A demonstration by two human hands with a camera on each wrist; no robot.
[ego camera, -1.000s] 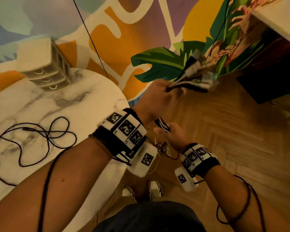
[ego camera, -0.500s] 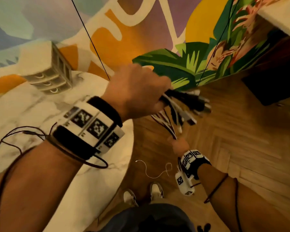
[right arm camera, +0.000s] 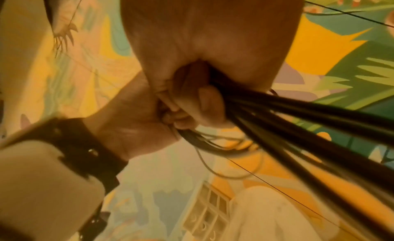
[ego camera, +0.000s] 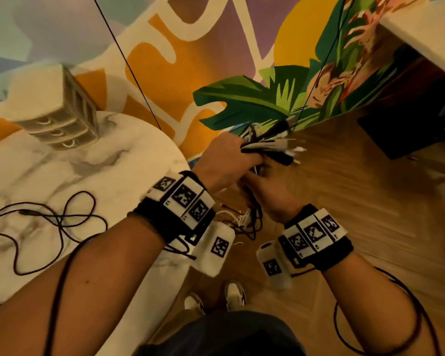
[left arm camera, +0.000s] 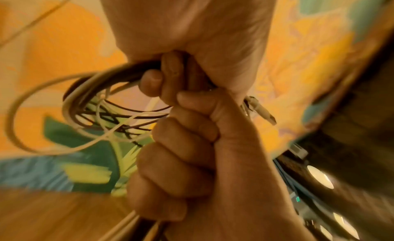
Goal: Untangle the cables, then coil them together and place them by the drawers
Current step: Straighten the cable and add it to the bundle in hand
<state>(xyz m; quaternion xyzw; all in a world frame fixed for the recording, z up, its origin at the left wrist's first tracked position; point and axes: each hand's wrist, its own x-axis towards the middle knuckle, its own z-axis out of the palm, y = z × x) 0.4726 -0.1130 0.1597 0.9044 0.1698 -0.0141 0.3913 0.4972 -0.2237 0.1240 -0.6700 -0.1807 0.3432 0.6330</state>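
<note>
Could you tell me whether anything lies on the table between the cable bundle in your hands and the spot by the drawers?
Partly. The cable bundle, gripped by the left hand and right hand, is off the table's edge. A loose black cable lies on the near left; the marble before the drawers looks bare.

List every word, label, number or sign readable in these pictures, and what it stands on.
No readable text in any view.
Left wrist band: black-and-white square marker codes, no letters or digits.
Right wrist band: the same kind of codes, no words.
Drawers: no label visible.
Wall mural: painted shapes only.
</note>
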